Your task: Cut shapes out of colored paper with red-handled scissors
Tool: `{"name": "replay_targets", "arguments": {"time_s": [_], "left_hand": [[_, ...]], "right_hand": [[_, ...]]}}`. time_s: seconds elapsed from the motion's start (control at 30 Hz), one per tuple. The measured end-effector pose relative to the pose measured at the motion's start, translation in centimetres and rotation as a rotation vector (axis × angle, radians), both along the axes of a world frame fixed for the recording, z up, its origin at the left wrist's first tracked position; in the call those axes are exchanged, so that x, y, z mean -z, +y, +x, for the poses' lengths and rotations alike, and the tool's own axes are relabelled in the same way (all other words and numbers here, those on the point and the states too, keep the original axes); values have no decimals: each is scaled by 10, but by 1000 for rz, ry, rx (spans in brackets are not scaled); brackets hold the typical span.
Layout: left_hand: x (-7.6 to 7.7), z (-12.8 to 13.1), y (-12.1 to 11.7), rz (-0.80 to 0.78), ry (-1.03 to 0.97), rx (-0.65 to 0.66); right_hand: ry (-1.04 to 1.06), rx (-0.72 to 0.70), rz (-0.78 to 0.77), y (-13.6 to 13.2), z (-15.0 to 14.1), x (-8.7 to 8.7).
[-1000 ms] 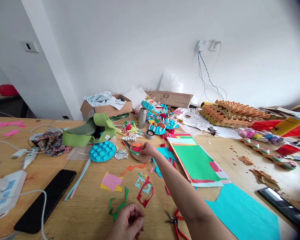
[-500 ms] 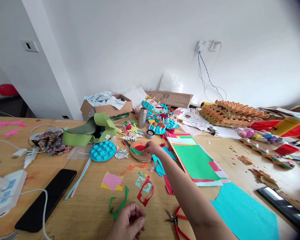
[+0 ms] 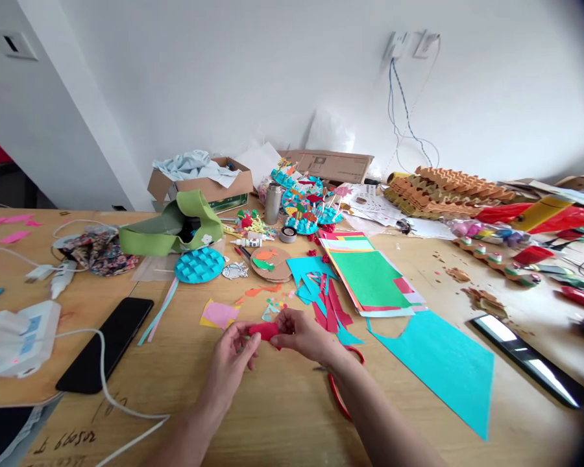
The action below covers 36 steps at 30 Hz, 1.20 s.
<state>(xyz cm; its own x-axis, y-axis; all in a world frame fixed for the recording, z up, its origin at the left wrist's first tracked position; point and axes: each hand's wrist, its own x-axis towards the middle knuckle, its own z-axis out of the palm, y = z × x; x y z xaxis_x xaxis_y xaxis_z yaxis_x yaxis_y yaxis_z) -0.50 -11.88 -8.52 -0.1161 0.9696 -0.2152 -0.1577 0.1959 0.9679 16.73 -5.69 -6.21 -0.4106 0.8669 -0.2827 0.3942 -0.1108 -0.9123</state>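
Observation:
Both my hands meet low in the middle of the wooden table [image 3: 282, 421]. My left hand [image 3: 233, 358] and my right hand [image 3: 304, 336] pinch a small red paper piece [image 3: 265, 331] between their fingertips. Just beyond them lie coloured paper scraps [image 3: 267, 305] and a pink and yellow square [image 3: 218, 315]. Farther back sits a round cardboard disc [image 3: 271, 263] with orange and green cut-outs on it. Red-handled pliers [image 3: 341, 383] lie partly hidden under my right forearm.
A stack of coloured paper sheets [image 3: 370, 275] and a large turquoise sheet [image 3: 438, 360] lie to the right. A black phone [image 3: 106, 344], a white power strip [image 3: 17, 337] and a cable sit at left. A blue woven disc [image 3: 199, 264], green bag [image 3: 170, 230] and cardboard box [image 3: 199, 185] stand behind.
My right hand drew back from the cardboard disc with a red paper piece. My left hand rose to meet it, and both now hold the piece. The view tilted down.

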Motion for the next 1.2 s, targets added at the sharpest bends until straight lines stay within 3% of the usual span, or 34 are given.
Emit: {"name": "replay_targets", "arguments": {"time_s": [0.13, 0.27, 0.33, 0.47, 0.6, 0.7, 0.83, 1.03, 1.2], "left_hand": [[4, 2, -3, -10, 4, -4], [6, 6, -9, -6, 75, 112], [8, 8, -13, -16, 165, 217], [17, 12, -22, 51, 480, 417], [18, 14, -30, 95, 846, 512], [13, 14, -33, 69, 1019, 549], [8, 15, -33, 38, 1172, 610], [8, 17, -35, 39, 1290, 633], [3, 19, -39, 27, 1319, 623]], "right_hand": [[116, 90, 33, -32, -1, 10], [233, 172, -24, -57, 9, 21], [133, 214, -9, -69, 13, 26], [-228, 255, 188, -90, 18, 27], [-515, 203, 244, -105, 16, 29], [-582, 173, 278, -108, 19, 30], [-579, 219, 374, -95, 40, 21], [-651, 296, 513, -48, 83, -7], [-675, 225, 593, 9, 75, -24]]}}
